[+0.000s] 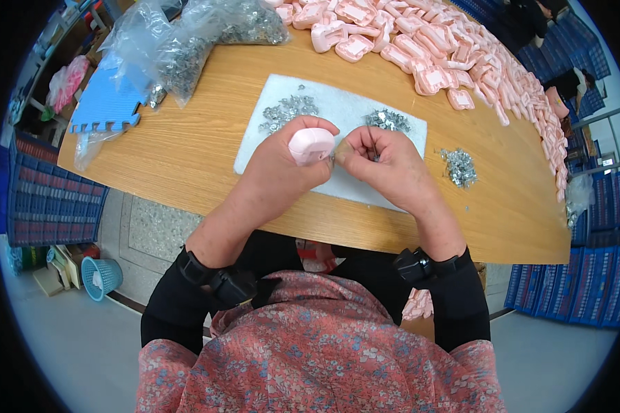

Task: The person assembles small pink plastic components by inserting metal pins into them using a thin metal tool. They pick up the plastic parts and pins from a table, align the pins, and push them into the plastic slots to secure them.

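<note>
A pale pink plastic housing [311, 146] is gripped in my left hand [277, 165], its rounded end up between thumb and fingers. My right hand [386, 162] is closed in a pinch close against the housing's right side. Thumb and fingertips press on a small metal piece, too small to make out. Both hands are above a white foam sheet [255, 155] on the wooden table. On the sheet lie a loose pile of small metal parts [289, 112] at the left and a darker metal pile [388, 120] at the right.
Another pile of metal parts [459, 168] lies on the table [207, 131] right of the sheet. Many pink housings [434, 79] heap along the far right edge. Clear bags of metal parts [186, 58] rest far left by a blue foam mat [110, 100]. Blue crates [48, 193] stand left.
</note>
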A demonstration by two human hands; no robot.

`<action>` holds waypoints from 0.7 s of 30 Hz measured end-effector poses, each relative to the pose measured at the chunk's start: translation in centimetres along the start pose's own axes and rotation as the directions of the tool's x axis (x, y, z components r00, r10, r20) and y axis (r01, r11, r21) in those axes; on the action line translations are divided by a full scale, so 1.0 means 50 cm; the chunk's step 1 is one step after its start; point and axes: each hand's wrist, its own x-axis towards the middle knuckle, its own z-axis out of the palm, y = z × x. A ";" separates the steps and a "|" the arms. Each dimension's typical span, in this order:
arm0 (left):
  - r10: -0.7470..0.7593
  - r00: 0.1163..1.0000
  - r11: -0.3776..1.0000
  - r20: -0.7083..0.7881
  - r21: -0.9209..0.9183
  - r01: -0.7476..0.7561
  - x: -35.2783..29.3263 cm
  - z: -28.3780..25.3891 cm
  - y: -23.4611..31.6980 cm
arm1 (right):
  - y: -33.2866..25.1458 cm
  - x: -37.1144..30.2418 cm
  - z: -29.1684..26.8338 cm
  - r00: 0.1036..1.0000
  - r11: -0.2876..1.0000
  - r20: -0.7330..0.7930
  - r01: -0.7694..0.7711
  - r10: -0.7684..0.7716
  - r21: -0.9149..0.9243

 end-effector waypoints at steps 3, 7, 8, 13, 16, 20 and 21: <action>-0.036 0.997 0.999 0.063 -0.021 0.038 -0.011 0.008 0.011 | -0.016 -0.011 -0.011 0.997 0.997 0.063 -0.040 0.044 -0.068; -0.207 0.959 0.860 0.194 -0.431 0.273 -0.022 0.004 0.017 | 0.006 -0.027 -0.001 0.998 0.996 -0.041 0.051 -0.048 0.079; -0.245 0.940 0.766 0.237 -0.547 0.338 -0.022 0.003 0.016 | 0.011 -0.032 0.004 0.990 0.985 -0.101 0.109 -0.095 0.134; -0.309 0.889 0.563 0.337 -0.688 0.457 -0.033 0.014 0.004 | 0.005 -0.049 0.027 0.956 0.965 -0.142 0.261 -0.255 0.026; -0.344 0.872 0.534 0.348 -0.691 0.487 -0.037 0.024 0.010 | -0.001 -0.053 0.031 0.955 0.963 -0.123 0.265 -0.270 -0.057; -0.329 0.874 0.538 0.357 -0.690 0.484 -0.037 0.033 0.007 | -0.006 -0.057 0.033 0.915 0.909 -0.125 0.348 -0.382 -0.231; -0.329 0.878 0.552 0.349 -0.683 0.478 -0.037 0.033 0.002 | -0.005 -0.059 0.034 0.896 0.871 -0.115 0.377 -0.429 -0.315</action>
